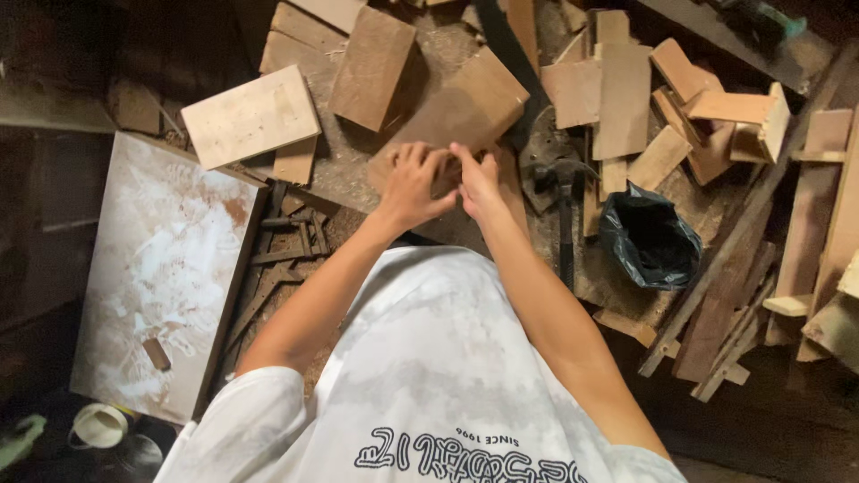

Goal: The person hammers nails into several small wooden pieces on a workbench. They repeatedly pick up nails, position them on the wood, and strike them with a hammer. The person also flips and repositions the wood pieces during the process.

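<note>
Both hands are out over the bench, meeting on the brown board (465, 112) that lies tilted in the middle of the clutter. The left hand (413, 185) rests on the board's near edge, fingers spread and curled over the wood. The right hand (479, 182) is just beside it, touching it, fingertips pinched narrow on something too small to make out. The board runs away from the hands, far and to the right, so most of it lies beyond the knuckles. Right of the right hand, close by, a hammer (564, 201) lies with its handle pointing near. Farther right sits a black bag (649, 237), open at the top. Far left of the hands there's a pale board (250, 116), and offcuts (622, 98) pile up far right. A white-smeared panel (161, 268) lies at the left.
</note>
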